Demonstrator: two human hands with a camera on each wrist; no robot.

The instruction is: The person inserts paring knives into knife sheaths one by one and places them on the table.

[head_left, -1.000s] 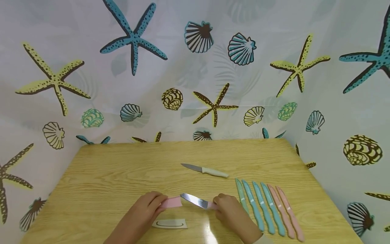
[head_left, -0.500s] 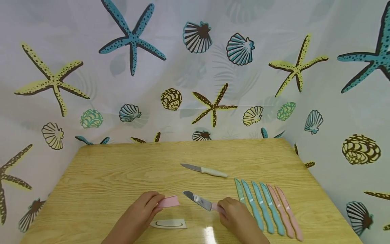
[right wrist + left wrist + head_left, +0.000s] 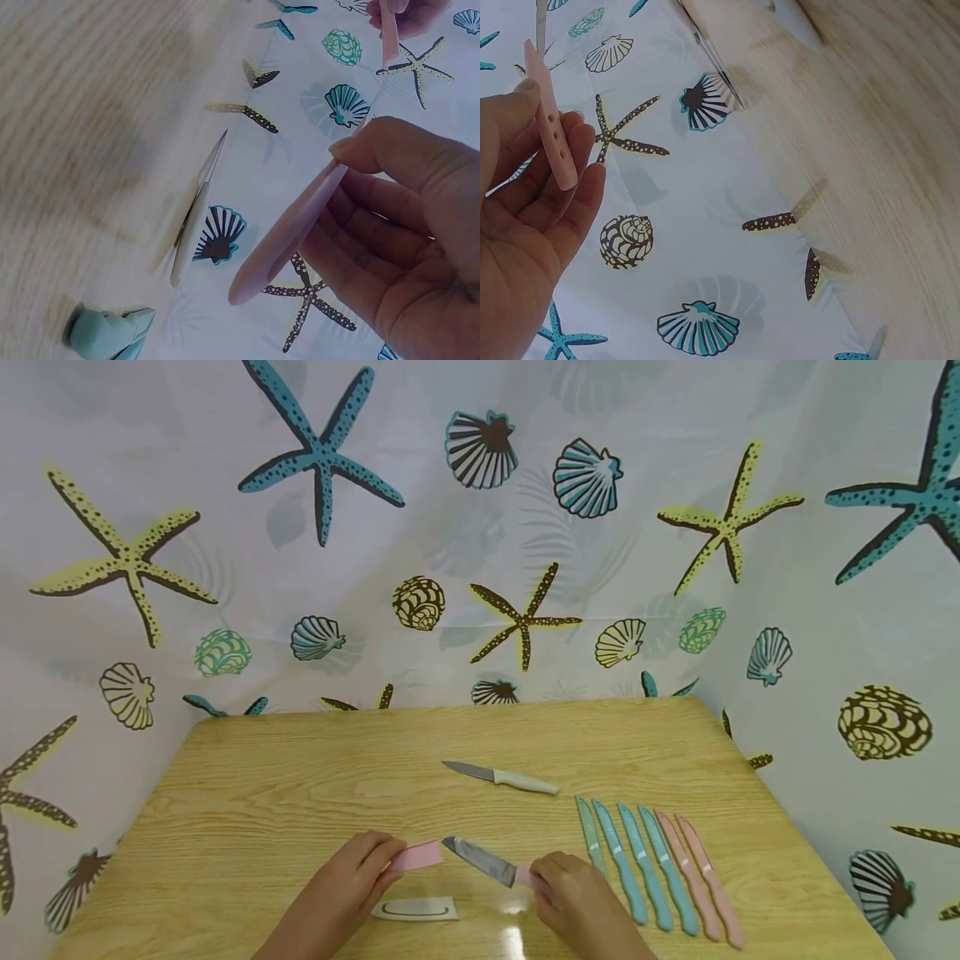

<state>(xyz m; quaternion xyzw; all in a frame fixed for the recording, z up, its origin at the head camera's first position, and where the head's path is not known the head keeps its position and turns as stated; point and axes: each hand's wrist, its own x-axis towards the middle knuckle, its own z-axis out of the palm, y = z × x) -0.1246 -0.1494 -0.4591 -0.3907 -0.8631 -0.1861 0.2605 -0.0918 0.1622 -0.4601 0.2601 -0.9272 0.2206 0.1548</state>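
Between thumb and fingers my left hand [image 3: 345,878] holds a pink knife sheath [image 3: 420,857], its mouth facing right. The left wrist view shows the sheath [image 3: 553,135] edge-on, with small holes along it. My right hand [image 3: 581,893] grips the pink handle [image 3: 289,232] of a knife [image 3: 483,862]. That knife's bare blade points left and slants upward in the head view, its tip close to the sheath's mouth; whether they touch I cannot tell. Below the pink sheath a white sheath [image 3: 416,908] lies on the wooden table [image 3: 300,777].
Farther back lies a bare-bladed knife with a white handle [image 3: 527,782]. On the right, several sheathed knives stand in a row: one green [image 3: 590,832], several blue [image 3: 647,864] and two pink [image 3: 711,878]. A patterned curtain [image 3: 450,527] surrounds the table.
The knife tip drew away rightward from the sheath's mouth, then came back close to it. The blade now slants more steeply. My left hand and the sheath shifted slightly left.
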